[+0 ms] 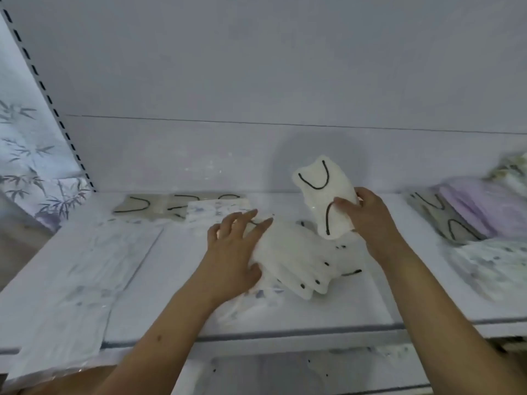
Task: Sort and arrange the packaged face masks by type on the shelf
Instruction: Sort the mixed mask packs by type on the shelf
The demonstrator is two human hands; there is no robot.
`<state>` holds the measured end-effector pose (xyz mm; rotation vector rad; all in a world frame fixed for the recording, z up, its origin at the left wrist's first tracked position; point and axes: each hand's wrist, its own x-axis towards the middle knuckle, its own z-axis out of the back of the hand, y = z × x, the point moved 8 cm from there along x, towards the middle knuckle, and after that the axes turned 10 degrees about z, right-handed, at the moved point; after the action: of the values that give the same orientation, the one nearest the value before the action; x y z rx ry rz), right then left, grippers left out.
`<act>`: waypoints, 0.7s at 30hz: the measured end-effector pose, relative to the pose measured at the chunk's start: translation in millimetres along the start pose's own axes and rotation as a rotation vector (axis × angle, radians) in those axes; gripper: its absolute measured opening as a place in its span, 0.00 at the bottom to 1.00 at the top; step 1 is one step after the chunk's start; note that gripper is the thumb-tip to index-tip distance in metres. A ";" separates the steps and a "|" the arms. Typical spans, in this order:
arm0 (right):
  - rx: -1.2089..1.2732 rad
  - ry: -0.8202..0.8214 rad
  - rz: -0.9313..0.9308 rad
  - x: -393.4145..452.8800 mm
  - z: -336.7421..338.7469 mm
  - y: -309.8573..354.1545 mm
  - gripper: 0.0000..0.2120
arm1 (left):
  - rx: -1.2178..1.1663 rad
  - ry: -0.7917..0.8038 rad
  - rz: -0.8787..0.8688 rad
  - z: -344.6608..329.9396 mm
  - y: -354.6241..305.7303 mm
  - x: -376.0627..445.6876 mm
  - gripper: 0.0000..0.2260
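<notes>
My right hand (368,215) grips a white packaged mask with black ear loops (322,192), lifted and tilted above the white shelf (356,297). Below it lies a fanned pile of the same white masks (296,260) at the shelf's middle. My left hand (231,252) rests on the pile's left side with fingers spread and nearly straight. Under the pile, floral-print packs (256,297) show. At the back left lie grey-beige masks with black loops (159,208).
Long flat white floral packs (85,280) cover the shelf's left side. At the right sit grey masks (445,220), a purple stack (484,209) and floral packs (496,266). A slotted upright (48,104) bounds the left. A lower shelf (285,369) shows below.
</notes>
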<state>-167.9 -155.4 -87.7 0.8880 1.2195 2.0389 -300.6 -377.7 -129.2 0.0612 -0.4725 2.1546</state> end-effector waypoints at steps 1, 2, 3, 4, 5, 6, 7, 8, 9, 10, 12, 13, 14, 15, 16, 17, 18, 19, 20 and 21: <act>0.045 -0.040 -0.017 -8.7 6.7 -0.8 0.09 | 0.030 0.096 -0.064 -8.4 -11.1 3.0 0.38; 0.076 -0.073 -0.026 -16.3 12.3 -2.7 0.08 | 0.052 0.183 -0.116 -16.6 -21.0 7.3 0.36; 0.106 -0.107 -0.037 -23.3 17.4 -5.0 0.08 | 0.059 0.234 -0.159 -21.1 -30.3 14.0 0.31; 0.147 -0.146 -0.054 -29.9 23.3 -7.6 0.07 | 0.048 0.260 -0.182 -23.2 -38.6 22.5 0.24; 0.206 -0.196 -0.074 -36.4 30.0 -10.4 0.05 | 0.015 0.285 -0.176 -23.3 -45.2 30.9 0.19; 0.276 -0.256 -0.095 -42.5 37.4 -13.5 0.04 | -0.055 0.298 -0.139 -20.9 -49.3 39.9 0.16; 0.340 -0.315 -0.104 -48.0 45.5 -16.1 0.04 | -0.151 0.287 -0.085 -16.5 -51.1 49.7 0.15; 0.404 -0.367 -0.099 -52.6 53.5 -16.9 0.04 | -0.234 0.247 -0.039 -10.7 -52.0 58.0 0.14; 0.478 -0.408 -0.091 -56.4 60.4 -16.7 0.06 | -0.276 0.187 -0.018 -3.3 -53.2 65.0 0.13; 0.559 -0.435 -0.084 -59.8 65.7 -16.7 0.08 | -0.291 0.120 -0.012 3.6 -54.2 71.4 0.12; 0.712 -0.427 -0.067 -63.9 68.6 -18.0 0.13 | -0.358 -0.001 0.030 15.8 -52.8 81.5 0.14; 0.775 -0.395 -0.063 -64.8 65.9 -18.6 0.15 | -0.432 -0.049 0.062 22.4 -51.7 84.9 0.15; 0.823 -0.358 -0.066 -65.2 61.6 -19.8 0.15 | -0.520 -0.088 0.102 27.2 -50.2 88.8 0.16; 0.851 -0.322 -0.072 -64.0 56.0 -22.2 0.15 | -0.607 -0.101 0.144 30.3 -49.8 92.1 0.15; 0.852 -0.293 -0.079 -62.4 50.0 -24.6 0.16 | -0.699 -0.095 0.189 31.3 -49.4 95.0 0.13; 0.836 -0.266 -0.087 -59.8 43.1 -25.0 0.16 | -0.810 -0.073 0.237 29.8 -49.5 96.6 0.09; 0.823 -0.237 -0.093 -56.0 35.8 -24.1 0.15 | -0.937 -0.032 0.281 26.4 -50.8 96.7 0.05; 0.823 -0.202 -0.101 -51.1 28.0 -23.2 0.14 | -1.055 0.012 0.315 22.9 -53.3 95.3 0.03; 0.831 -0.161 -0.112 -46.4 20.0 -20.5 0.13 | -1.150 0.053 0.339 18.6 -55.5 93.4 0.06; 0.839 -0.113 -0.124 -41.4 11.8 -17.0 0.12 | -1.218 0.090 0.359 14.3 -57.2 91.8 0.09</act>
<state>-131.3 -174.2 -108.7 1.2251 2.0431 1.3235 -311.4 -281.7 -78.4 -0.8351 -1.7384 1.8319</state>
